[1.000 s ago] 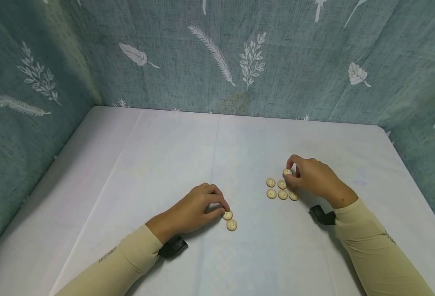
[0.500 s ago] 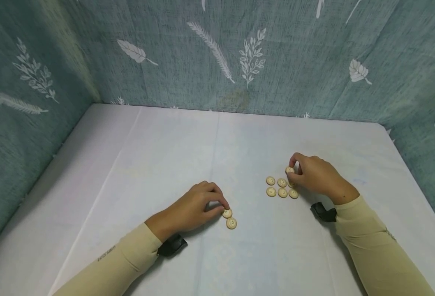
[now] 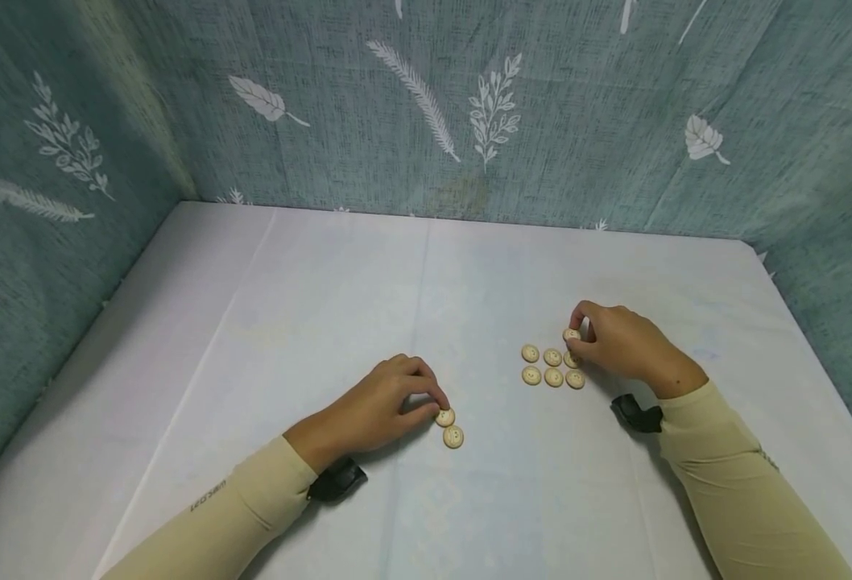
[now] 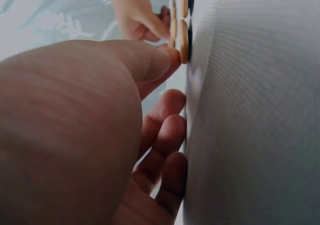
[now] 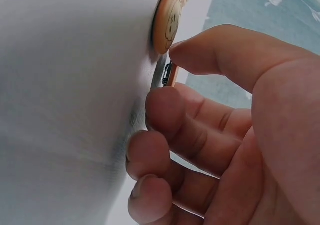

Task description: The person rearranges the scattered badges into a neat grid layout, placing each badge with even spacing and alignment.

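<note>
Thumb and forefinger of my left hand [image 3: 382, 407] pinch the edge of a round wooden badge [image 3: 444, 418] lying on the white cloth. A second badge [image 3: 453, 437] lies just below it, close against it. Farther right, my right hand [image 3: 618, 342] pinches another wooden badge [image 3: 571, 334] between thumb and forefinger, at the back of a group. In the right wrist view a black pin clasp [image 5: 167, 74] shows on that badge's underside. In front of that hand, several badges [image 3: 553, 377] lie in two rows, the rear right one partly covered by the thumb.
A white cloth [image 3: 310, 306] covers the table, with faint creases. Green-grey curtains [image 3: 368, 177] with white leaf prints stand along the back and both sides. Each wrist wears a black strap-on camera, such as the dark device [image 3: 636, 414] under the right cuff.
My right hand has shifted a little to the right with the badge it pinches, uncovering more of the rear right badge. My left hand stays in place on its badge.
</note>
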Demonstrator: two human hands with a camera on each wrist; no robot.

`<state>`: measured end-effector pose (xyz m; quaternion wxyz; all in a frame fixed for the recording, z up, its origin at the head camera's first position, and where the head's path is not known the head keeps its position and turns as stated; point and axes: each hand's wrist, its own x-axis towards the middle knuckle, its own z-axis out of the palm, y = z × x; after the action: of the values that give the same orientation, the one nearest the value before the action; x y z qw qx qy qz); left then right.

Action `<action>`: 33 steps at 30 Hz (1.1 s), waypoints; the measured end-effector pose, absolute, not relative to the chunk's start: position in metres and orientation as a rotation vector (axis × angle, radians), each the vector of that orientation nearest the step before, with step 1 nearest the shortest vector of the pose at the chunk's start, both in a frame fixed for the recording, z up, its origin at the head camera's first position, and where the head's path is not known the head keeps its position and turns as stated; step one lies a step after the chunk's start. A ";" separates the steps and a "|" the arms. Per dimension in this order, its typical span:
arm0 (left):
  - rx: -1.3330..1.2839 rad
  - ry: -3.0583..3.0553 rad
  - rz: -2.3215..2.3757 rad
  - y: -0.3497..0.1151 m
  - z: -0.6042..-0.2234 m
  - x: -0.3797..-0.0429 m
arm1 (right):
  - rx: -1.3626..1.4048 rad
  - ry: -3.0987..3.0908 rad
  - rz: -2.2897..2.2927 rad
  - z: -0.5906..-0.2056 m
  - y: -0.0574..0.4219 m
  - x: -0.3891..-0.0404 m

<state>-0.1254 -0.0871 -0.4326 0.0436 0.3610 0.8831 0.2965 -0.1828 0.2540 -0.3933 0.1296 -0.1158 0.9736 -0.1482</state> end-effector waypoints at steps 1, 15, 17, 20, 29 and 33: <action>1.103 2.697 0.908 -0.087 -0.432 -0.126 | -0.335 2.822 -0.435 -0.393 0.254 -0.183; 1.103 2.690 0.907 -0.088 -0.431 -0.126 | -0.343 2.809 -0.444 -0.394 0.256 -0.185; 1.110 2.699 0.905 -0.088 -0.431 -0.126 | -0.342 2.817 -0.444 -0.394 0.256 -0.185; 1.123 2.719 0.916 -0.088 -0.431 -0.126 | -0.347 2.837 -0.451 -0.392 0.256 -0.185; 1.099 2.697 0.903 -0.087 -0.433 -0.124 | -0.367 2.826 -0.452 -0.394 0.257 -0.183; 1.103 2.693 0.930 -0.087 -0.431 -0.124 | -0.369 2.846 -0.432 -0.394 0.257 -0.183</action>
<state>-0.1243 -0.0871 -0.4311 0.0430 0.3608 0.8806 0.3041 -0.1832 0.2569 -0.3941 0.1195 -0.1263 0.9736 -0.1479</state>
